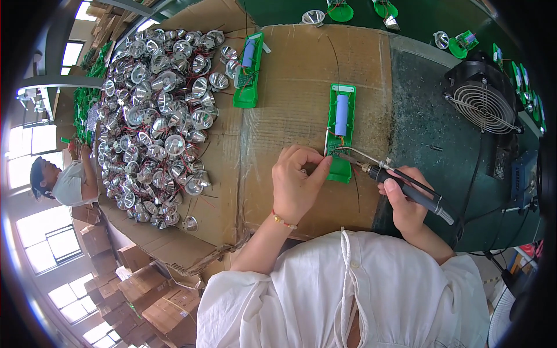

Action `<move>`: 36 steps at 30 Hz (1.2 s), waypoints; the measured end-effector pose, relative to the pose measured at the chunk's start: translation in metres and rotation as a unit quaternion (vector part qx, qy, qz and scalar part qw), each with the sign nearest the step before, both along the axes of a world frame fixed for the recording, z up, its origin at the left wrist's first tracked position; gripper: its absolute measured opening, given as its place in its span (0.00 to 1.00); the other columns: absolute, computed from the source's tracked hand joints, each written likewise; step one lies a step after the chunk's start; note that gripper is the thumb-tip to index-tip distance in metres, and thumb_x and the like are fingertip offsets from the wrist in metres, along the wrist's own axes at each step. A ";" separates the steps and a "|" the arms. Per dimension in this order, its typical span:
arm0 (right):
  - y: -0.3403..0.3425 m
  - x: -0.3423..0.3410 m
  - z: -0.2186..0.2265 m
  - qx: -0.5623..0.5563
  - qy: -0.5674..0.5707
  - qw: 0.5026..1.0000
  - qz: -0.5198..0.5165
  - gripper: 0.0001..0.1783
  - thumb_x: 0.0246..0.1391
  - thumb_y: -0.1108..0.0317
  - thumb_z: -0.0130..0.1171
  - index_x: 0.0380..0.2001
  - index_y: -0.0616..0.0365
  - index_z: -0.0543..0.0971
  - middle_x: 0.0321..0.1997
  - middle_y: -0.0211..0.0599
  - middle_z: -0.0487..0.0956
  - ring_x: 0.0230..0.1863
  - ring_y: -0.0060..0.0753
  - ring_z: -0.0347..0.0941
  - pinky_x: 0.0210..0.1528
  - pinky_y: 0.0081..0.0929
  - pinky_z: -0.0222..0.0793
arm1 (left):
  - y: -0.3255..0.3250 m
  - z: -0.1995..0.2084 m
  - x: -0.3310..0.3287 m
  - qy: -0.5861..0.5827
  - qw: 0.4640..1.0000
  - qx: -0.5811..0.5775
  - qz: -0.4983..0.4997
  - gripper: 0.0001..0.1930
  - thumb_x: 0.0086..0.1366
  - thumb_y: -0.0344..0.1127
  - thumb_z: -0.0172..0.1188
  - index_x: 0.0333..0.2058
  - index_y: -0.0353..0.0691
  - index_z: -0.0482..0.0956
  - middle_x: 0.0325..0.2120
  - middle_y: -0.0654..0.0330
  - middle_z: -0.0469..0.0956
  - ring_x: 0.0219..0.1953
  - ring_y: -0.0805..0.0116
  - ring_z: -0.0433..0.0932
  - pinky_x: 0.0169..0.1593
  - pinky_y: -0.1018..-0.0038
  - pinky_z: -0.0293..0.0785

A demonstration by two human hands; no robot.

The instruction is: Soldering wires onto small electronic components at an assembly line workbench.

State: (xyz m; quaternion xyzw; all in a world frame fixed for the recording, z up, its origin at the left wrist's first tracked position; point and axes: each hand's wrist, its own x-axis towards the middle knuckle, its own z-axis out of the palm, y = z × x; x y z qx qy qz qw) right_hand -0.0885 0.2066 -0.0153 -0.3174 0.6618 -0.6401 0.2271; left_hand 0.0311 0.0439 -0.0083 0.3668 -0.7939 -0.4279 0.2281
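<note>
In my right hand (406, 197) is a soldering iron (409, 188) with a black handle and a thin curved metal tube along it. Its tip reaches the lower part of an open green plastic housing (340, 168). A purple cylindrical battery (342, 113) lies in the upper part of that housing, with short coloured wires below it. At the housing's left edge, close to the iron's tip, my left hand (299, 177) pinches its thumb and forefinger together. What sits between those fingertips is too small to tell. A thin black wire (335, 55) runs up from the housing's top.
A big heap of silver reflector cups (156, 116) with red wires covers the left. Another green housing with a battery (248, 75) lies beside it on the cardboard (290, 69). A black fan (484, 98) and a blue box (523, 180) stand right. Another person (69, 180) is far left.
</note>
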 end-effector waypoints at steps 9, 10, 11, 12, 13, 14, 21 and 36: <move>0.004 0.001 0.002 -0.042 -0.066 0.995 -0.055 0.09 0.49 0.73 0.56 0.33 0.68 0.72 0.27 0.40 0.75 0.25 0.23 0.72 0.27 0.18 0.69 | 0.000 -0.003 -0.001 0.006 1.000 -0.001 -0.003 0.05 0.47 0.28 0.63 0.20 0.36 0.76 0.22 0.59 0.75 0.27 0.64 0.72 0.31 0.72 0.68; 0.005 0.001 0.002 -0.043 -0.066 0.995 -0.055 0.09 0.49 0.73 0.56 0.33 0.68 0.72 0.26 0.41 0.75 0.24 0.23 0.72 0.27 0.18 0.69 | 0.000 -0.004 -0.001 0.006 1.000 -0.002 -0.002 0.05 0.47 0.28 0.63 0.20 0.36 0.76 0.22 0.59 0.75 0.27 0.64 0.72 0.31 0.72 0.68; 0.005 0.001 0.003 -0.045 -0.067 0.995 -0.054 0.09 0.49 0.73 0.56 0.33 0.68 0.72 0.26 0.41 0.75 0.24 0.23 0.72 0.27 0.18 0.69 | 0.000 -0.004 -0.001 0.007 1.000 -0.001 -0.001 0.05 0.47 0.28 0.63 0.19 0.36 0.76 0.22 0.59 0.75 0.27 0.64 0.72 0.31 0.72 0.68; 0.005 0.000 0.003 -0.045 -0.066 0.995 -0.054 0.09 0.49 0.73 0.56 0.33 0.68 0.72 0.26 0.41 0.75 0.24 0.23 0.72 0.27 0.18 0.69 | 0.000 -0.004 -0.001 0.007 1.000 -0.001 0.001 0.05 0.46 0.28 0.64 0.19 0.36 0.75 0.22 0.59 0.75 0.27 0.64 0.72 0.31 0.72 0.68; 0.005 0.000 0.002 -0.044 -0.067 0.995 -0.055 0.09 0.49 0.73 0.56 0.33 0.68 0.72 0.26 0.41 0.75 0.24 0.23 0.72 0.27 0.18 0.69 | 0.000 -0.004 -0.001 0.008 1.000 -0.001 0.001 0.05 0.46 0.28 0.64 0.19 0.36 0.75 0.22 0.59 0.75 0.27 0.64 0.72 0.31 0.72 0.68; 0.006 0.000 0.002 -0.043 -0.067 0.995 -0.056 0.09 0.49 0.73 0.56 0.33 0.68 0.71 0.26 0.41 0.75 0.24 0.23 0.72 0.27 0.18 0.69 | 0.000 -0.004 -0.001 0.009 1.000 0.000 0.004 0.05 0.46 0.28 0.64 0.19 0.36 0.75 0.22 0.59 0.75 0.26 0.64 0.72 0.30 0.72 0.68; 0.008 -0.001 0.003 -0.040 -0.061 0.995 -0.067 0.09 0.48 0.73 0.56 0.32 0.68 0.72 0.24 0.41 0.76 0.23 0.23 0.71 0.26 0.18 0.68 | 0.003 0.003 0.000 0.020 0.999 0.037 0.014 0.04 0.48 0.28 0.63 0.23 0.36 0.78 0.22 0.59 0.75 0.25 0.65 0.72 0.30 0.73 0.68; 0.015 -0.007 -0.002 -0.005 0.042 0.999 0.008 0.09 0.49 0.71 0.55 0.30 0.68 0.71 0.26 0.39 0.72 0.24 0.23 0.72 0.27 0.18 0.70 | 0.005 0.002 -0.006 -0.044 0.996 -0.047 -0.058 0.04 0.45 0.30 0.64 0.21 0.37 0.80 0.26 0.60 0.70 0.31 0.63 0.70 0.34 0.71 0.68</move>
